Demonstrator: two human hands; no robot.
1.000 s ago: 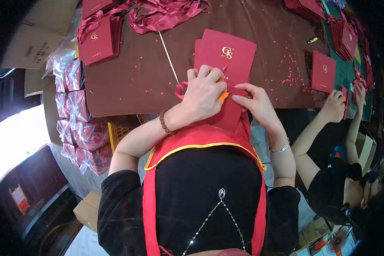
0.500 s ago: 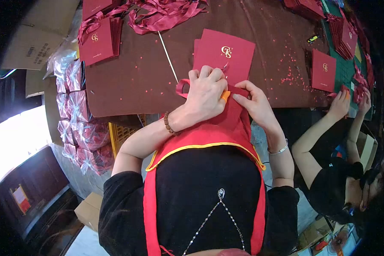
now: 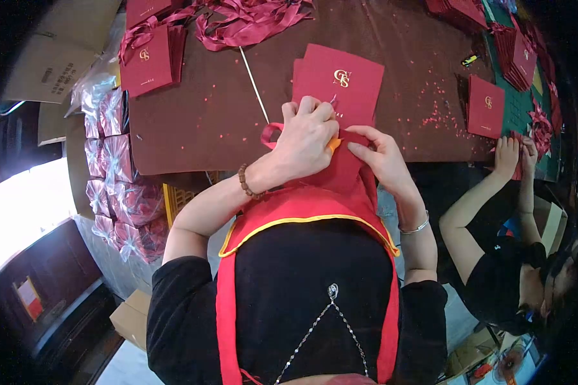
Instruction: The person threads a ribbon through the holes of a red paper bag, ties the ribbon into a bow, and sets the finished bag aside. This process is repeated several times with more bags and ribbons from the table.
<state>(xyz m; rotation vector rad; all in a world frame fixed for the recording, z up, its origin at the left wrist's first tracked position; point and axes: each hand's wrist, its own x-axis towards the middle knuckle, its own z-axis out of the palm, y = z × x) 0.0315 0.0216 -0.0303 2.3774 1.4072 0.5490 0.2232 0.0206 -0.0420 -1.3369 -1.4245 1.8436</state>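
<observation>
My left hand point(image 3: 305, 138) and my right hand point(image 3: 382, 157) meet at the near edge of a brown table point(image 3: 205, 109). Both pinch the top of a dark red paper bag point(image 3: 341, 170) that hangs over the table edge toward my body. A dark red ribbon loop point(image 3: 268, 133) sticks out under my left hand, and an orange fingertip cover point(image 3: 334, 145) shows there. Just beyond my hands lies a flat stack of dark red bags with a gold logo point(image 3: 340, 80).
A thin white rod point(image 3: 253, 86) lies on the table. A pile of ribbons point(image 3: 244, 22) and more bags point(image 3: 146, 61) sit at the far left. A co-worker's hands point(image 3: 514, 157) work on bags at the right. Wrapped packets point(image 3: 119, 192) and cardboard boxes point(image 3: 51, 64) stand left.
My hands stay on the bag and shift only slightly. The ribbon loop has moved a little left. The co-worker's two hands have come together near the table edge.
</observation>
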